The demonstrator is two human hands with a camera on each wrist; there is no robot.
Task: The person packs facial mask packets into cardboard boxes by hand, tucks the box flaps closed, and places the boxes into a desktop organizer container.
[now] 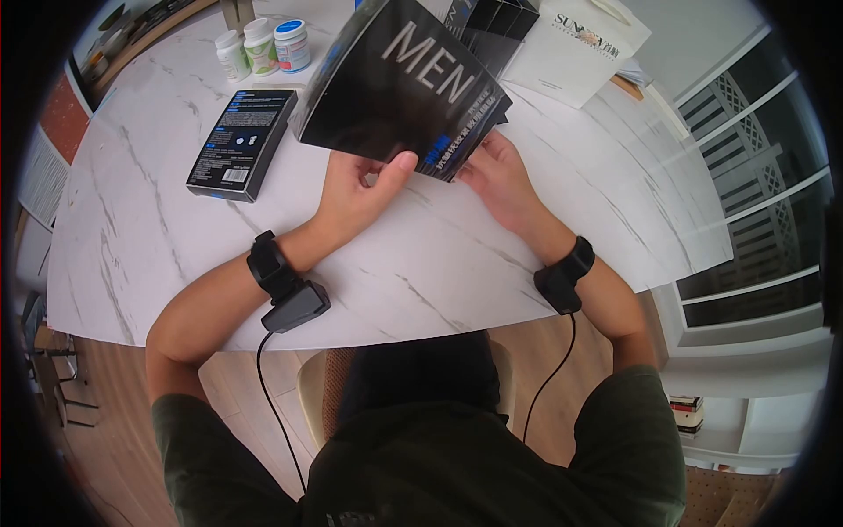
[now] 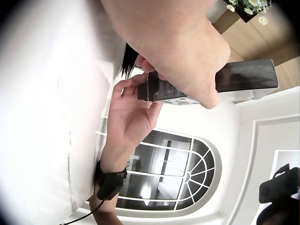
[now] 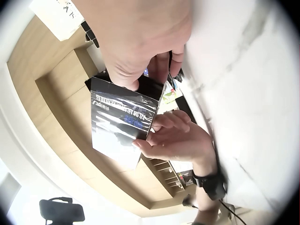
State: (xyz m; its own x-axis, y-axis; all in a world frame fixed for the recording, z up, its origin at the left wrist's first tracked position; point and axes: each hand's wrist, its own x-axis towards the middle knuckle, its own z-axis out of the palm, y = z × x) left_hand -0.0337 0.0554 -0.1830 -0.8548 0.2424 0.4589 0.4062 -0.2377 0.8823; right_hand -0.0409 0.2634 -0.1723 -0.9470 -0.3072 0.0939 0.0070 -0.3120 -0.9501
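Note:
Both hands hold up a black box [image 1: 399, 83] printed "MEN" above the table. The left hand [image 1: 362, 189] grips its lower left edge, thumb on the front; in the left wrist view that hand [image 2: 187, 61] wraps the box [image 2: 246, 77]. At the lower right corner the right hand [image 1: 502, 180] pinches the box, fingers partly behind it. The right wrist view shows the box's printed face [image 3: 124, 117], the right hand [image 3: 140, 42] at one end and the left hand [image 3: 180, 143] along the side. An open flap seems to stick out near the right hand.
Another black box [image 1: 241, 145] lies at the left on the marble-patterned table [image 1: 421, 290]. Three bottles [image 1: 262, 48] stand behind it. More black boxes [image 1: 496, 31] and a white paper bag [image 1: 575, 48] are at the back right. Cables hang from both wrist cameras.

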